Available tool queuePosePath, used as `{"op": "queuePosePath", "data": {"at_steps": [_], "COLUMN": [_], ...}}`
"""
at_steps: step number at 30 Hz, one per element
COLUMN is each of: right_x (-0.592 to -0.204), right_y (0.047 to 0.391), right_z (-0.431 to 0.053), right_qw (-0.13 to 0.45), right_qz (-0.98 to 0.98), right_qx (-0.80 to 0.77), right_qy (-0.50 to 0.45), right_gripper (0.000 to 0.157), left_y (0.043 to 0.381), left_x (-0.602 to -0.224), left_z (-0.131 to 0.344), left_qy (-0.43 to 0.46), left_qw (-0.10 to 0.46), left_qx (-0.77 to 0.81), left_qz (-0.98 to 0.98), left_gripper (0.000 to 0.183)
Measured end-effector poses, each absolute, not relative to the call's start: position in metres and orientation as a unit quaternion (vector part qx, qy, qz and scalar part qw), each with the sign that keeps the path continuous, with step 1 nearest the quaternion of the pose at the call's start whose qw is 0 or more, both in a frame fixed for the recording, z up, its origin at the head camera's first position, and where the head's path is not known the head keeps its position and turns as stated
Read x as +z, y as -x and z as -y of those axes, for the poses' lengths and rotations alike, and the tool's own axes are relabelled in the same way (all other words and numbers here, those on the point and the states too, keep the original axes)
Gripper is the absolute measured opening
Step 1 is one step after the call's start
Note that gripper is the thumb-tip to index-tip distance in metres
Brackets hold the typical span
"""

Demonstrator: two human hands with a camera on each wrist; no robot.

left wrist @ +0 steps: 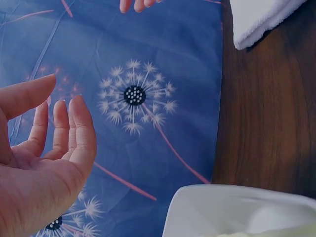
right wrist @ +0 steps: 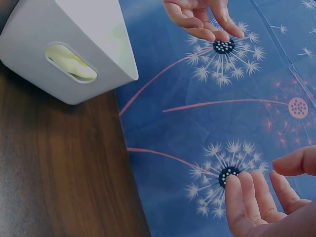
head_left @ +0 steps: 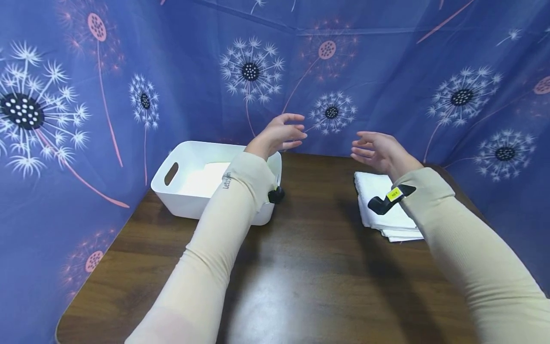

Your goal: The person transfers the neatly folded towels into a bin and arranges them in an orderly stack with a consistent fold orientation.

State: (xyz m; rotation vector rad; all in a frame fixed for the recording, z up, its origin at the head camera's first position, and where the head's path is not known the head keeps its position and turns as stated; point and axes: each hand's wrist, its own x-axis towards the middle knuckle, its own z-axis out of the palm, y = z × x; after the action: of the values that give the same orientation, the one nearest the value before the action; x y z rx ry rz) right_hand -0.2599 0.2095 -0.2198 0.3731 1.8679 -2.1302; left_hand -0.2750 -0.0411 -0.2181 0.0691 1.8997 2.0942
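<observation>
My left hand (head_left: 281, 134) hovers in the air above the right end of a white plastic bin (head_left: 180, 203), its fingers loosely bent and holding nothing. Across from it, my right hand (head_left: 380, 152) is raised just beyond a stack of folded white towels (head_left: 373, 198), also with nothing in its relaxed fingers. The palms roughly face each other with a wide gap between them. Through the bin's handle slot, the right wrist view shows something pale yellow (right wrist: 73, 63) inside; its kind is unclear. The left forearm hides part of the bin, and the right wrist covers part of the towels.
Both the bin and the towels stand on a dark brown wooden table (head_left: 301, 267) with a rounded near-left corner. A blue curtain (head_left: 193, 71) printed with dandelions hangs behind the table and along its sides.
</observation>
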Motion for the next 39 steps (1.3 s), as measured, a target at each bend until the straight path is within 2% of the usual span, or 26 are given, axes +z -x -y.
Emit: {"op": "queuePosePath", "data": {"at_steps": [18, 21, 25, 27, 33, 37, 39], "right_x": [-0.222, -0.223, -0.226, -0.228, -0.229, -0.229, -0.230], "right_y": [0.260, 0.260, 0.258, 0.258, 0.258, 0.259, 0.259], "right_z": [-0.235, -0.239, -0.245, -0.248, -0.257, -0.265, -0.267], "right_qw": [0.136, 0.136, 0.135, 0.136, 0.138, 0.139, 0.140], "right_qz": [-0.647, -0.642, -0.633, -0.626, -0.620, -0.615, -0.616], "right_qx": [-0.739, -0.744, -0.752, -0.757, -0.761, -0.763, -0.762], "right_qy": [-0.130, -0.127, -0.126, -0.128, -0.136, -0.141, -0.142], "right_gripper": [0.060, 0.056, 0.036, 0.031, 0.042, 0.030, 0.032], "left_y": [0.272, 0.272, 0.271, 0.271, 0.269, 0.267, 0.266], "left_x": [-0.229, -0.230, -0.233, -0.234, -0.236, -0.237, -0.239], "left_z": [0.012, 0.007, 0.001, -0.001, -0.008, -0.013, -0.015], "left_qy": [-0.013, -0.010, -0.008, -0.007, -0.007, -0.011, -0.015], "left_qw": [0.151, 0.151, 0.157, 0.159, 0.160, 0.157, 0.157], "left_qx": [0.745, 0.749, 0.750, 0.749, 0.741, 0.744, 0.746], "left_qz": [-0.650, -0.645, -0.642, -0.644, -0.652, -0.649, -0.647], "left_gripper": [0.051, 0.050, 0.049, 0.048, 0.049, 0.051, 0.052]}}
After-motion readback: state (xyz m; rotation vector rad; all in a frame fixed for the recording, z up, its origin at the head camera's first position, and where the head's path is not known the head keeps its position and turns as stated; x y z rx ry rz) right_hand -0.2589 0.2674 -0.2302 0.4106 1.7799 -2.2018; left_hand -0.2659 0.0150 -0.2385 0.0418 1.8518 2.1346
